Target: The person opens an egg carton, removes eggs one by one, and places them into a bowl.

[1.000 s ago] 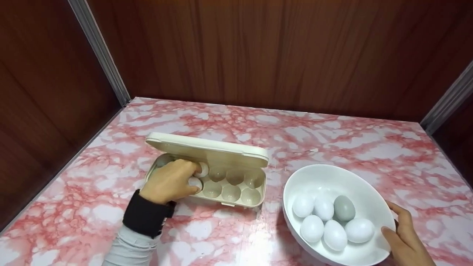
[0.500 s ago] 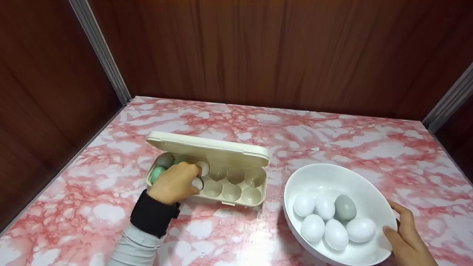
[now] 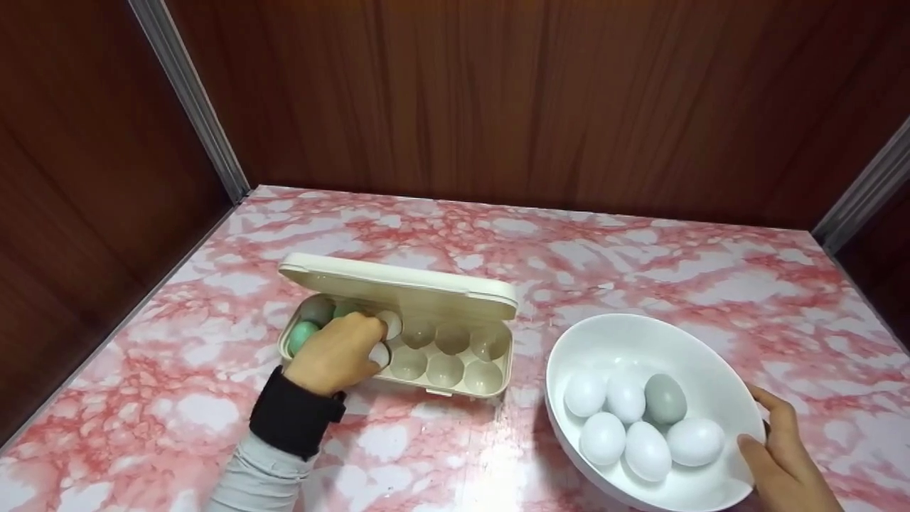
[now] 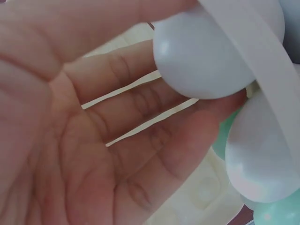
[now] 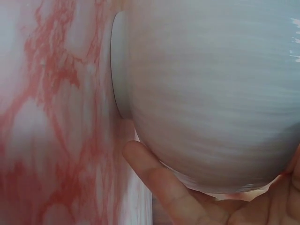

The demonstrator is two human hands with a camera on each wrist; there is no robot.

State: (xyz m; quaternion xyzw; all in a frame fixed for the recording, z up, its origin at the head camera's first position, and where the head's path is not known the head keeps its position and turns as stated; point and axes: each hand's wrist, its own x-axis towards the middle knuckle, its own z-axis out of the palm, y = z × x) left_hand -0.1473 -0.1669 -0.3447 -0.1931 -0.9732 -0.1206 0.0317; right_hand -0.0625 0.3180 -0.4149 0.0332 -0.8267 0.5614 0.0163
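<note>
A cream egg box stands with its lid raised. My left hand reaches over its left half, thumb and fingers around a white egg in the front row. In the left wrist view this egg sits between the thumb and the fingers. Behind it is another white egg. A grey egg and a green egg fill the left end, with a second green egg partly hidden by the hand. My right hand holds a white bowl by its right rim, thumb inside.
Inside the bowl lie several white eggs and one grey-green egg. Bare cups show in the box's right half. The table has a pink marbled top, with brown wood panels at the back and sides.
My left hand has shifted slightly right and forward over the egg box, uncovering the grey and green eggs at its left end. The right hand and bowl stay nearly in place.
</note>
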